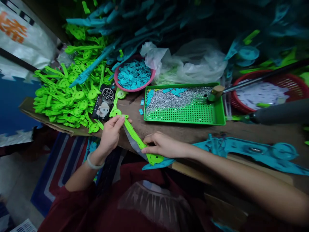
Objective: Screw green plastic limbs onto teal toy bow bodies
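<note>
A long lime-green plastic part spans the gap between my hands, slanting down to the right. My left hand pinches its upper end, close to a round green disc. Around its lower stretch are the fingers of my right hand, above a wide round end with holes. Beneath that end lies the tip of a large blue plastic part, which runs along the table edge under my right forearm. A pale translucent strip shows beside the green part.
A green tray holds many small metal pieces and several blue clips. Behind it are a pink bowl of blue pieces and plastic bags. Green parts pile up left, beside a phone. A red basket and grey-handled tool are right.
</note>
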Available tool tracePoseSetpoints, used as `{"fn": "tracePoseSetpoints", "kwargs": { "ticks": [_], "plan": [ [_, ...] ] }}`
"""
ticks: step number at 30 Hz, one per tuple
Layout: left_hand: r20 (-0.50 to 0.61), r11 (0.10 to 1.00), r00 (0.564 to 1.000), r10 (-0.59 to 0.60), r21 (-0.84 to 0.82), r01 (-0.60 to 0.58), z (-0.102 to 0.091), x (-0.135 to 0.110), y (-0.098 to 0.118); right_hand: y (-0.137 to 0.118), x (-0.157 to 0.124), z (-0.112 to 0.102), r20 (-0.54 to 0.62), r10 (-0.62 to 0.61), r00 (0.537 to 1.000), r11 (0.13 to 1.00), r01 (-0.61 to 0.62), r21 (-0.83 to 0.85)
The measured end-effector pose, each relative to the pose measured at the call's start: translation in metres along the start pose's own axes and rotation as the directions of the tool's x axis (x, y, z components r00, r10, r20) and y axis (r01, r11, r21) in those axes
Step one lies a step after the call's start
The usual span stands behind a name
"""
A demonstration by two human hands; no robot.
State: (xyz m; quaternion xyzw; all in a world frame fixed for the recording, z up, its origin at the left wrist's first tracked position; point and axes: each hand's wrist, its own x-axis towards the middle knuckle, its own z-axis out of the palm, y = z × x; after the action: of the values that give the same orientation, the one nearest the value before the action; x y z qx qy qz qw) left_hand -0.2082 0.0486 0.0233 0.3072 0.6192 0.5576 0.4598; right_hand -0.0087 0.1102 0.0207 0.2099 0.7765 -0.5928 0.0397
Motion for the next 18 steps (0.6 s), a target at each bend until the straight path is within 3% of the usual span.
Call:
{"fn": "tracePoseSetpoints", "kwargs": {
  "ticks": [3, 8, 12, 14, 16, 18],
  "plan": [
    [0.040, 0.999, 0.999, -0.033, -0.030, 0.035, -0.001, 0.003, 0.000, -0.001, -0.001, -0.001, 0.011, 0.000, 1.000, 0.999, -0.001, 0.038],
    [-0.037, 0.999, 0.999, 0.037, 0.023, -0.036, -0.001, 0.006, -0.002, 0.002, 0.002, 0.000, 0.037, -0.004, 0.999, 0.999, 0.002, 0.042],
    [0.047, 0.992, 0.992, -0.120, 0.047, 0.117, -0.004, -0.020, -0.013, 0.011, 0.006, 0.000, 0.047, -0.020, 0.999, 0.994, 0.014, 0.111],
    [0.172, 0.954, 0.949, -0.263, 0.195, 0.230, -0.007, -0.045, -0.021, 0.015, 0.007, -0.001, 0.066, -0.038, 0.997, 0.989, 0.028, 0.145],
    [0.308, 0.901, 0.869, -0.387, 0.326, 0.286, -0.008, -0.070, -0.029, 0.017, 0.007, -0.002, 0.075, -0.058, 0.996, 0.988, 0.046, 0.150],
    [0.395, 0.890, 0.815, -0.424, 0.351, 0.292, -0.004, -0.090, -0.037, 0.017, 0.006, -0.004, 0.068, -0.068, 0.995, 0.987, 0.057, 0.150]
  ]
}}
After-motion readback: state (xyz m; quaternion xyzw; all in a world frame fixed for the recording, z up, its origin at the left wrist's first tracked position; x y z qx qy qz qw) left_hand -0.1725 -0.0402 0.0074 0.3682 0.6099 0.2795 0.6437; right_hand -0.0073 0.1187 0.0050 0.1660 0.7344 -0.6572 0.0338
